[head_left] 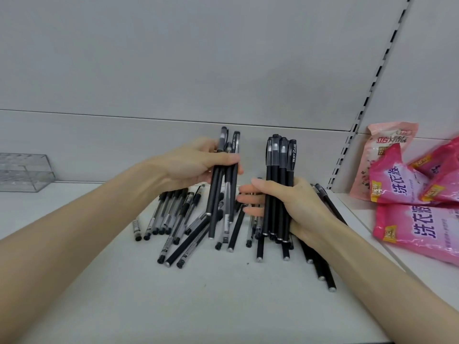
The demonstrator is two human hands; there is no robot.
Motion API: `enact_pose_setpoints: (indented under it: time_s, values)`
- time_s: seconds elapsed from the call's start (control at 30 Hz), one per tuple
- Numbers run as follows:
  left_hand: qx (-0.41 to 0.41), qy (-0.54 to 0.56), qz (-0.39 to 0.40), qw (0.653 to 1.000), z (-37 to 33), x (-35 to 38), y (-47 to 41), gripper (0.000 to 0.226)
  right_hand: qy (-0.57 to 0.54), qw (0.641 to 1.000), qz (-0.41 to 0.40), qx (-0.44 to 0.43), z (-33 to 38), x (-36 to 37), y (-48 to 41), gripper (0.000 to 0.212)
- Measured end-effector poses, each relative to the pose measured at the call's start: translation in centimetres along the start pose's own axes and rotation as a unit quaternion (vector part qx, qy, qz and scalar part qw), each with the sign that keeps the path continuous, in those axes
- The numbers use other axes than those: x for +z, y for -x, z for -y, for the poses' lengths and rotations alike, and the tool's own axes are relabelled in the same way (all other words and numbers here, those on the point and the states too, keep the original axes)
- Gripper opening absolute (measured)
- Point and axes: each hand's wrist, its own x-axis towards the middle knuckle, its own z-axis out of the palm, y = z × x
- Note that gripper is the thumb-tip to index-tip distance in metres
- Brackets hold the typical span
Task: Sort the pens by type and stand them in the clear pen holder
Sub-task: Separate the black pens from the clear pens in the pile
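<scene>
Where the holder lies: far left on the shelf, by the back wall, well apart from both hands.
Left hand: grips a mixed bundle, upright, caps up; it is the hand nearer the holder.
Right hand: closed round the black pens, upright, caps up; farther off, beyond the pile.
Loose pens: flat on the shelf under and between the hands, mostly pointing front to back.
Axis: both bundles stand near vertical, which probably suits the holder.
Move: leftward; the right bundle looks sorted but would have to pass the left arm.
</scene>
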Motion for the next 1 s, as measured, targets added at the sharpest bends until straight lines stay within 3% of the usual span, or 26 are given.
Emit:
enact_pose_setpoints:
  time_s: [0.1,0.2,0.37,0.63,1.0]
  values:
    - [0.053,0.02,0.002,0.998,-0.8,0.4,1.3,0.02,-0.018,0.998,0.054,-0.015,0.1,1.0,0.5,0.022]
    - [0.073,-0.032,-0.005,0.997,-1.0,0.5,2.2,0.021,-0.012,0.998,0.057,-0.026,0.1,1.6,1.0,0.008]
    - [0.015,-0.08,-0.068,0.994,0.1,-0.1,2.3,0.007,0.011,1.0,-0.004,-0.006,-0.2,1.3,0.8,0.015]
    - [-0.002,-0.095,-0.142,0.985,1.0,-1.0,1.6,0.006,0.009,1.0,0.002,0.002,-0.1,1.5,0.9,0.023]
    - [0.0,-0.087,-0.128,0.988,1.9,-1.6,1.2,0.012,0.043,0.999,0.013,0.007,-0.2,1.5,0.9,0.012]
